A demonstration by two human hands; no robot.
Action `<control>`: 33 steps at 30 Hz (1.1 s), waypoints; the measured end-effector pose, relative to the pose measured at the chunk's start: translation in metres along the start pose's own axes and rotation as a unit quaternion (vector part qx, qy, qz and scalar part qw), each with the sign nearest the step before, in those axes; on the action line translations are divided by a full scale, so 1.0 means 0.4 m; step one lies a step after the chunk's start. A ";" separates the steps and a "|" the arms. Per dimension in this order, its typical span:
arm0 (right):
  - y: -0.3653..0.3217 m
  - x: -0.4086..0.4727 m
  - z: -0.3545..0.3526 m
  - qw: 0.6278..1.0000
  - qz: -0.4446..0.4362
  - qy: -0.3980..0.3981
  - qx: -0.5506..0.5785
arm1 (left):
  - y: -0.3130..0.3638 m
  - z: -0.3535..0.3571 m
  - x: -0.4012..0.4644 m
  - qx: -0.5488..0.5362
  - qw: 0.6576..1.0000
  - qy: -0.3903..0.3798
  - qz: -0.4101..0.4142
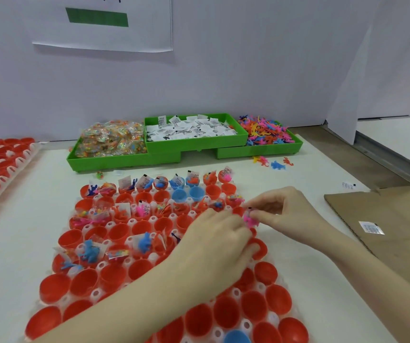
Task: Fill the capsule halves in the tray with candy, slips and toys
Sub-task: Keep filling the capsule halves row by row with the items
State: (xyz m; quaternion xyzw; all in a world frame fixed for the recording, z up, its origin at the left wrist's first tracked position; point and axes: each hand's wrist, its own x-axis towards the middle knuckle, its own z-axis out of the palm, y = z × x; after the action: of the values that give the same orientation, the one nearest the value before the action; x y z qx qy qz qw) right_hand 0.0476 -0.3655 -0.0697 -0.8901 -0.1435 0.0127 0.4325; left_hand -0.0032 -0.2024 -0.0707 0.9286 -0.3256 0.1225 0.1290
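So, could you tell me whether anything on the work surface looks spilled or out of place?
Yes. A few toys lie loose on the table in front of the right green bin, apparently spilled from its heap. One candy packet sits on the table before the left bin, and stray slips lie on the cardboard and beside it.

Bare table (199, 164) is lying open between the capsule tray (95, 293) and the far green bins (196, 144), while both forearms are crossing the tray's near right, blocking those cups.
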 end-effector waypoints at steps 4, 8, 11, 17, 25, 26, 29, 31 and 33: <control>-0.009 -0.005 0.004 1.000 -0.018 -0.023 0.004 | 0.013 0.025 -0.026 0.036 0.997 -0.057 0.046; -0.016 -0.008 -0.009 0.998 -0.037 -0.005 0.044 | 0.013 0.030 -0.028 0.043 0.997 -0.055 0.044; -0.006 -0.005 -0.018 0.996 -0.003 -0.034 0.079 | 0.016 0.031 -0.028 0.047 0.996 -0.054 0.047; 0.008 -0.003 0.001 0.997 0.006 -0.075 -0.011 | 0.017 0.036 -0.031 0.058 0.996 -0.049 0.055; 0.016 -0.005 0.015 0.984 -0.068 -0.015 -0.163 | 0.012 0.041 -0.032 0.052 0.995 -0.050 0.064; 0.018 -0.010 0.016 0.984 -0.073 -0.006 -0.163 | 0.011 0.040 -0.032 0.053 0.995 -0.051 0.061; 0.027 -0.022 0.018 0.982 -0.082 0.021 -0.171 | 0.011 0.040 -0.032 0.049 0.995 -0.054 0.062; 0.032 -0.023 0.015 0.982 -0.074 0.027 -0.172 | 0.013 0.037 -0.033 0.052 0.995 -0.046 0.066; 0.032 -0.022 0.008 0.981 -0.063 0.023 -0.180 | 0.012 0.026 -0.033 0.052 0.996 -0.018 0.065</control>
State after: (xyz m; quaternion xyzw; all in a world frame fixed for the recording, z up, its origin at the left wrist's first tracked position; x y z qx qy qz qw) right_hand 0.0417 -0.3729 -0.0825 -0.9426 -0.1894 -0.0612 0.2682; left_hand -0.0149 -0.2016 -0.0837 0.9128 -0.3813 0.1304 0.0666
